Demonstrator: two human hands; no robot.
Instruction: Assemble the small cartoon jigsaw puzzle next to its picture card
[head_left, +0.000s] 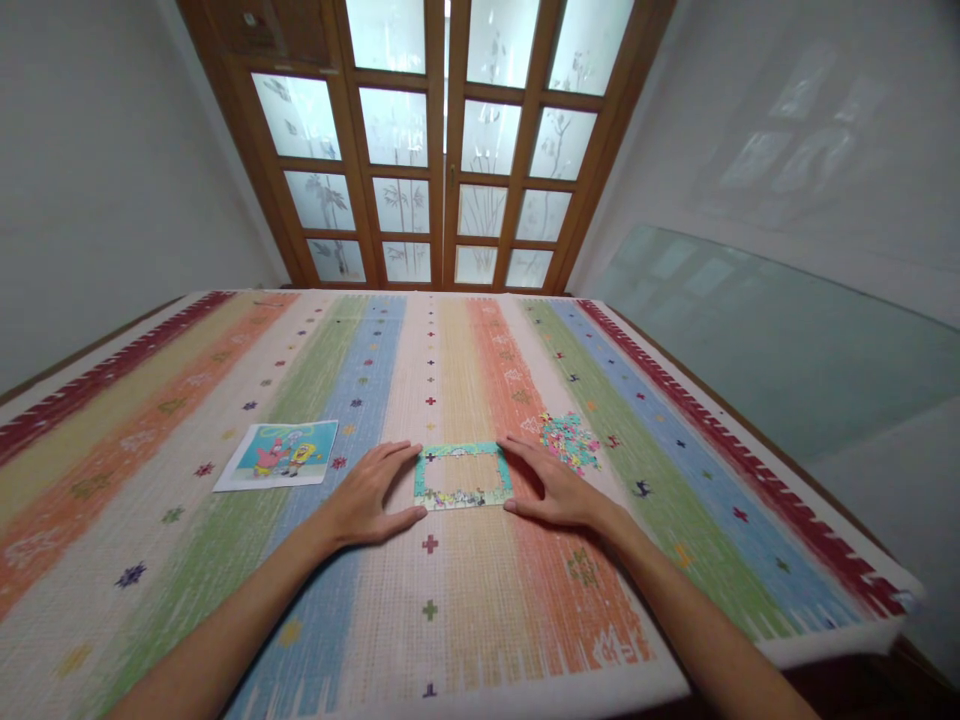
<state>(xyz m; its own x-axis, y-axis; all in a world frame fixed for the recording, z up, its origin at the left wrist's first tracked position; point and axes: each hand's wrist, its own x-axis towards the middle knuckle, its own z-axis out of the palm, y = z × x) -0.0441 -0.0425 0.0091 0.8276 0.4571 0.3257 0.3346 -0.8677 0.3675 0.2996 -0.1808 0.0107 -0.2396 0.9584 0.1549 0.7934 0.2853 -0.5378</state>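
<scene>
A rectangular jigsaw puzzle border [463,499] lies flat on the striped cloth, its pieces joined around a middle where the cloth shows through. My left hand [373,493] is at its left side, thumb and fingers spread apart, the tips at the left corners. On the other side my right hand [553,484] rests with thumb and fingers parted, the tips touching the right corners. Neither hand is wrapped around anything. A heap of loose puzzle pieces [571,441] lies just beyond my right hand.
A printed cartoon picture [281,455] lies on the cloth left of my left hand. The striped tablecloth [480,600] covers the wide table. Wooden doors with frosted panes [405,205] stand past the far edge, and a glass panel [780,330] leans along the right wall.
</scene>
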